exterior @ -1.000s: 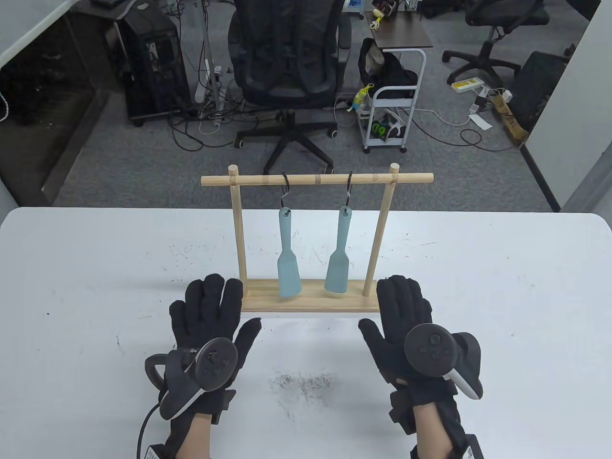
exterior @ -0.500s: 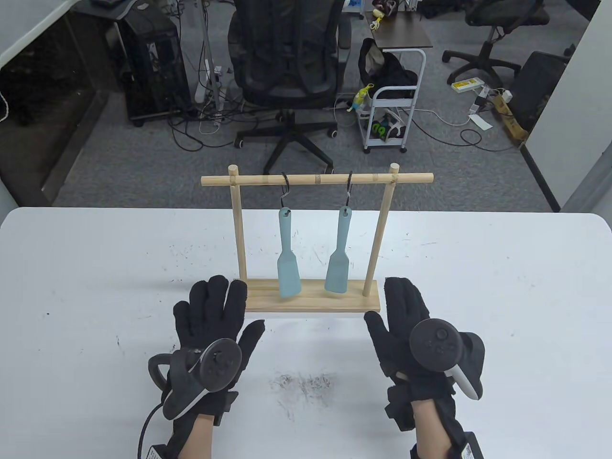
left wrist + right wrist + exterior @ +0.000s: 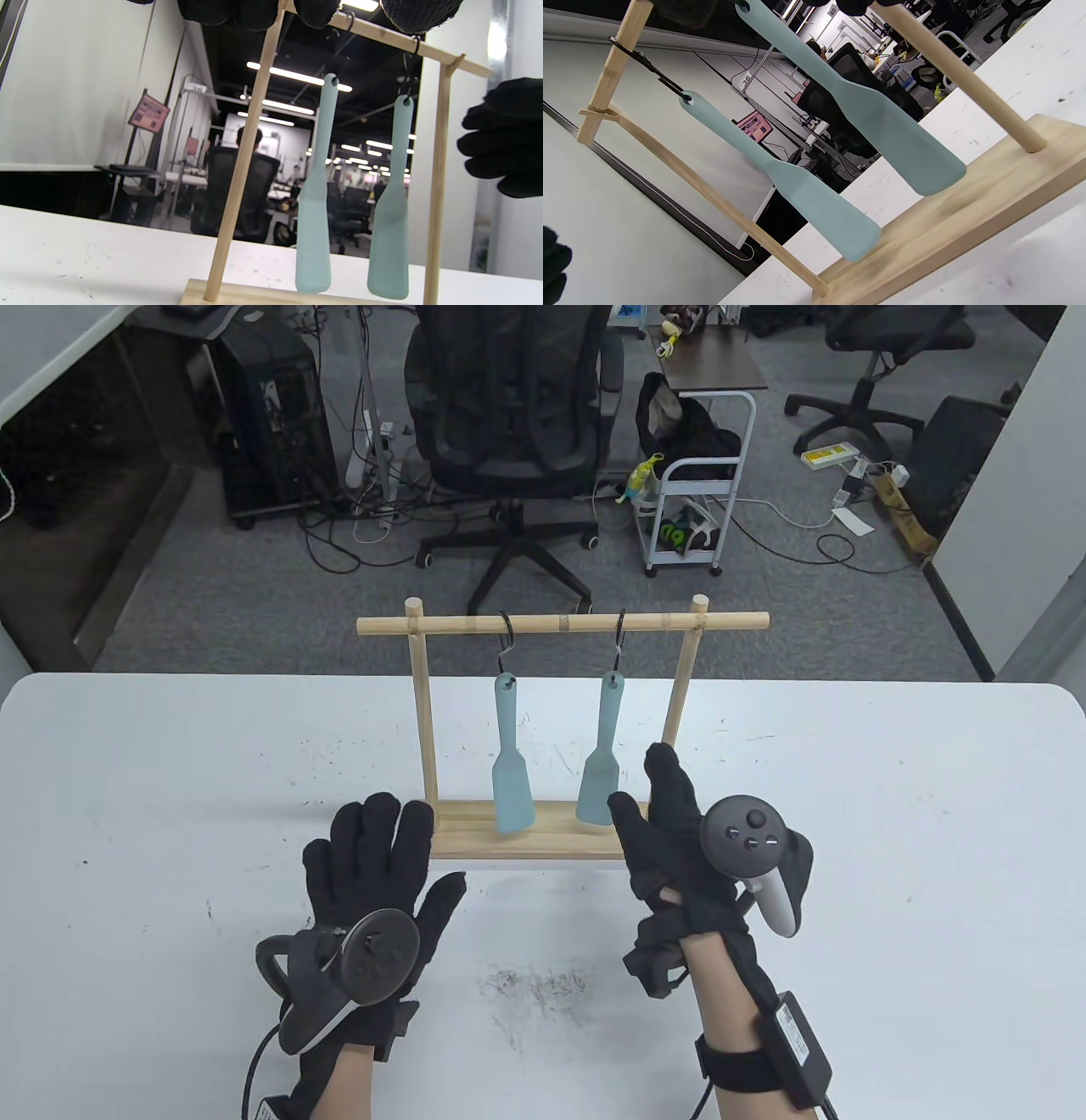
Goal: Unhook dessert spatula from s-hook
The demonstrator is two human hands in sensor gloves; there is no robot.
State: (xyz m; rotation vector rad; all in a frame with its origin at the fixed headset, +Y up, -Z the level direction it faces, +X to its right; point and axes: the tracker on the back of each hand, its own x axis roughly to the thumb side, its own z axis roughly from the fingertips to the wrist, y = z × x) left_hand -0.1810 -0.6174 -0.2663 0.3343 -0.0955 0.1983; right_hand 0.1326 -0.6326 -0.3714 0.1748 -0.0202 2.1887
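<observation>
Two pale blue dessert spatulas hang on black S-hooks from a wooden rack (image 3: 551, 841). The left spatula (image 3: 509, 763) hangs from the left hook (image 3: 507, 636). The right spatula (image 3: 604, 755) hangs from the right hook (image 3: 620, 634). My right hand (image 3: 670, 831) is raised, open and empty, its fingers just right of the right spatula's blade, not touching it. My left hand (image 3: 373, 857) lies open and flat on the table in front of the rack's left post. Both spatulas show in the left wrist view (image 3: 316, 203) and the right wrist view (image 3: 874, 114).
The rack's wooden base (image 3: 475, 844) stands mid-table with two upright posts (image 3: 422, 704) and a top rail (image 3: 560, 624). The white table (image 3: 891, 857) has scuff marks near its front. Office chairs and a cart stand on the floor beyond the far edge.
My right hand has lifted off the table and moved left and forward, up beside the right spatula's blade. My left hand has barely moved.
</observation>
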